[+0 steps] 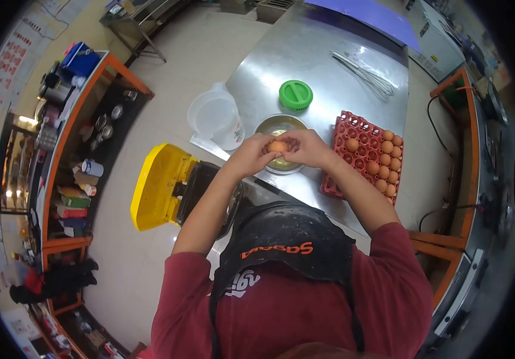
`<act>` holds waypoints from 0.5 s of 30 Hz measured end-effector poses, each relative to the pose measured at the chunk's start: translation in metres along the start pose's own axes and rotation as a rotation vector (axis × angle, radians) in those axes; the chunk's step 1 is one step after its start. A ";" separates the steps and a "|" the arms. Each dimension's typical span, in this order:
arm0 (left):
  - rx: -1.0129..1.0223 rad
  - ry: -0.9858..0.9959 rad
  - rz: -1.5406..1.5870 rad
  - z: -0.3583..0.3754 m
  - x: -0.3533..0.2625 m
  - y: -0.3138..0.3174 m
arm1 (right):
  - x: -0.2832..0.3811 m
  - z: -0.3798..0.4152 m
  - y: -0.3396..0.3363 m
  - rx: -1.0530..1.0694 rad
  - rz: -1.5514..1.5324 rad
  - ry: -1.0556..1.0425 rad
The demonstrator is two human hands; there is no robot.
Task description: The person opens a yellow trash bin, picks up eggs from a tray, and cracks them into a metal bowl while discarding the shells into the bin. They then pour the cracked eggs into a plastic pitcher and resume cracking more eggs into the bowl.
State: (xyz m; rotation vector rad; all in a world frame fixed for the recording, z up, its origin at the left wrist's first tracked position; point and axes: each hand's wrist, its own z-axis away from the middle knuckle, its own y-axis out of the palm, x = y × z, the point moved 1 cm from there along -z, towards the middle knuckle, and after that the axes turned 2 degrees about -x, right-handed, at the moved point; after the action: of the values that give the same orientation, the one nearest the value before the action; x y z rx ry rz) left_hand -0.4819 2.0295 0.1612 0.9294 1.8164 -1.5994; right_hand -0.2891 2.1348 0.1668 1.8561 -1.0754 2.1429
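Note:
A brown egg (278,146) is held between the fingertips of my left hand (253,157) and my right hand (308,148). Both hands are closed on it, over a round metal bowl (281,119). Clear, yellowish liquid shows in the bowl, partly hidden by my hands. Right of the bowl lies a red egg tray (344,128) with brown eggs (384,159) mostly along its right side and several bare cups. A translucent plastic jug (215,115) stands to the left, and a green round lid (296,95) sits just beyond the bowl.
A wire whisk (365,75) lies farther back on the steel table (269,54). At the table's near left is a bin with its yellow lid (153,188) raised. Orange-framed shelving (84,107) lines the left wall, and a white chest freezer (436,45) stands at back right.

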 end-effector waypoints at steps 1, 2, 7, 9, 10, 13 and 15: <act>-0.012 0.051 -0.052 0.002 0.012 0.006 | -0.003 -0.004 0.006 0.001 0.028 -0.019; -0.022 0.038 -0.042 0.002 0.024 0.013 | -0.007 -0.007 0.010 -0.003 0.073 -0.039; -0.100 0.007 -0.057 -0.005 0.057 0.040 | -0.016 -0.015 0.013 -0.079 0.245 -0.177; -0.136 0.041 -0.138 -0.005 0.056 0.042 | -0.017 -0.008 0.008 -0.124 0.247 -0.142; -0.156 0.059 -0.179 -0.007 0.052 0.041 | -0.016 -0.005 0.004 -0.147 0.249 -0.126; -0.205 0.140 -0.289 -0.016 0.039 0.036 | -0.019 0.007 -0.004 -0.215 0.239 -0.056; -0.179 0.032 -0.246 -0.015 0.023 0.030 | -0.022 0.008 -0.002 -0.305 0.094 -0.070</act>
State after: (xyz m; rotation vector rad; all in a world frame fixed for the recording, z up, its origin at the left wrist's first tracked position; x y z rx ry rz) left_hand -0.4718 2.0493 0.1268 0.6761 2.1238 -1.5370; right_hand -0.2757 2.1398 0.1479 1.7798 -1.4391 1.8425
